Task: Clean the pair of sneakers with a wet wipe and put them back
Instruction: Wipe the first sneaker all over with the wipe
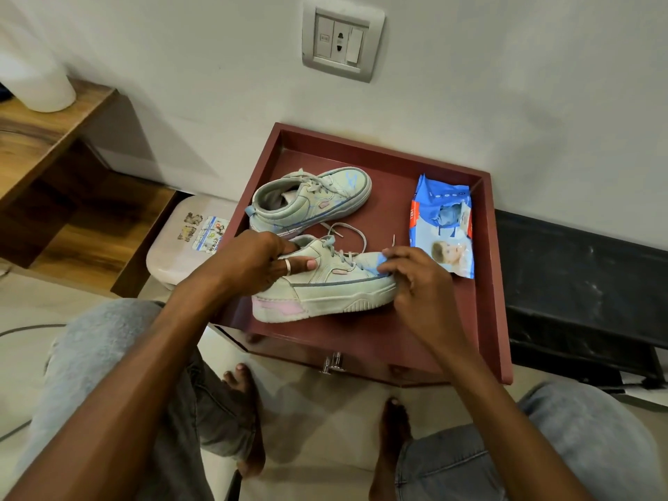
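Cleaning looked under way on the nearer sneaker (325,294), which stood on the maroon counter (397,175) just left of the pack of wipes (442,226). The left hand (253,262) kept a closed grip round its collar, probably to steady it against rubbing. The right hand (415,283) pinched a wet wipe (376,263) against the toe, beside the pack. The farther sneaker (314,200) waited untouched, up-left of the pack.

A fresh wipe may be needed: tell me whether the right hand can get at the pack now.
Probably yes. The pack lies just beyond the right hand on the tray, nothing between, though its fingers pinch a wipe at the near sneaker's toe.
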The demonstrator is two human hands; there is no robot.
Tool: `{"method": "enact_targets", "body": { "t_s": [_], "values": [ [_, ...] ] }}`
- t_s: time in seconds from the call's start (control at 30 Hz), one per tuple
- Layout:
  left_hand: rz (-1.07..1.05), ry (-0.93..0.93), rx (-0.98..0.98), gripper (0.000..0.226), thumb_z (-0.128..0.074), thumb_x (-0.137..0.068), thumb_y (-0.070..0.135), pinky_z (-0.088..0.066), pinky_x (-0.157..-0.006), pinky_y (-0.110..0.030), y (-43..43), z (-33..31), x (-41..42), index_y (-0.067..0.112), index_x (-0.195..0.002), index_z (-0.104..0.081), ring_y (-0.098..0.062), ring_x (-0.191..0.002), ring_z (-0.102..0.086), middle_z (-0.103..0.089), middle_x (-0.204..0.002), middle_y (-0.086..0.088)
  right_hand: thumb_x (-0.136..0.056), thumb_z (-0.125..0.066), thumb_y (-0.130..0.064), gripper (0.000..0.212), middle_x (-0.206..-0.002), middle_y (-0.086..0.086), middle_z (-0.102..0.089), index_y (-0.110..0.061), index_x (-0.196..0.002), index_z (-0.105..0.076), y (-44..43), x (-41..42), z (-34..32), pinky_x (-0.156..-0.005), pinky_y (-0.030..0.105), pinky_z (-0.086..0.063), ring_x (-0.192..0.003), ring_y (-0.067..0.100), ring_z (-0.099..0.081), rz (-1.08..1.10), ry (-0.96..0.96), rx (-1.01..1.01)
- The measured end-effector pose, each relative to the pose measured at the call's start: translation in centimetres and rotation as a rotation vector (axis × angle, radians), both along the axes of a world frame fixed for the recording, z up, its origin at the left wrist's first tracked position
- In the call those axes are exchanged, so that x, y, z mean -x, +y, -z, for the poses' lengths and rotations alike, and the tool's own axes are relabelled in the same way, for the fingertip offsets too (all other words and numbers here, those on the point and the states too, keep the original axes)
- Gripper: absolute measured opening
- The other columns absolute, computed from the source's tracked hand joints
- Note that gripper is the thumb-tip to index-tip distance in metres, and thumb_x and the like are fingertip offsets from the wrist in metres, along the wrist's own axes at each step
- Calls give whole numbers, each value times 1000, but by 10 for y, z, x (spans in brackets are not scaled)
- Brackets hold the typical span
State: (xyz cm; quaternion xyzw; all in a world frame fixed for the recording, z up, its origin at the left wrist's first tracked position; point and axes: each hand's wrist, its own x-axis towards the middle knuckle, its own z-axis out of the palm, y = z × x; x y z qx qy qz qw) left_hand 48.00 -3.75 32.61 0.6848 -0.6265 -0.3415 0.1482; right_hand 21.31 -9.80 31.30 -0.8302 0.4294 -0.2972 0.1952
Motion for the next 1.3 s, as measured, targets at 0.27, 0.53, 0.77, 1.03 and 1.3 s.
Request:
{"method": "enact_targets", "body": {
  "t_s": [0.27, 0.53, 0.77, 1.03, 1.3],
  "values": [
    [-70, 49, 1, 74, -47, -88, 68, -44, -60, -40, -1, 6, 3, -3, -90, -66, -18, -58, -48, -57, -68, -16, -86, -46, 5, 36, -120, 11, -66, -2, -110, -71, 67, -48, 4, -99, 32, -50, -112, 23, -62, -324, 27, 41],
    [-127, 165, 3, 108, -35, -71, 98, -54, -71, -44, -4, 3, 1, -1, -99, -67, -36, -73, -60, -66, -88, -25, -85, -57, -4, 28, -107, -1, -73, -12, -104, -76, 12, -5, -6, -92, 40, -50, -105, 25, -62, -85, 82, 134],
    [-173, 16, 105, 101, -22, -79, 94, -54, -68, -50, -5, -4, 9, 0, -76, -58, -33, -61, -55, -57, -67, -22, -78, -64, 12, 34, -104, 9, -73, -5, -106, -74, 27, -15, -5, -88, 32, -50, -93, 26, -67, -49, 92, 153],
    [-218, -53, 136, 97, -22, -86, 85, -54, -65, -47, -8, -4, 16, -3, -75, -61, -34, -60, -55, -58, -63, -18, -105, -26, -9, 47, -112, 11, -70, -1, -106, -73, 71, -70, -6, -93, 32, -51, -106, 27, -62, -374, 54, 258],
    [-167, -94, 140, 99, -23, -85, 86, -45, -55, -41, -8, -5, 12, -6, -72, -58, -31, -52, -47, -50, -55, -16, -71, -59, 16, 39, -97, -3, -74, -11, -92, -78, 3, -5, 3, -98, 25, -47, -95, 17, -67, -45, -75, 107]
  ]
}}
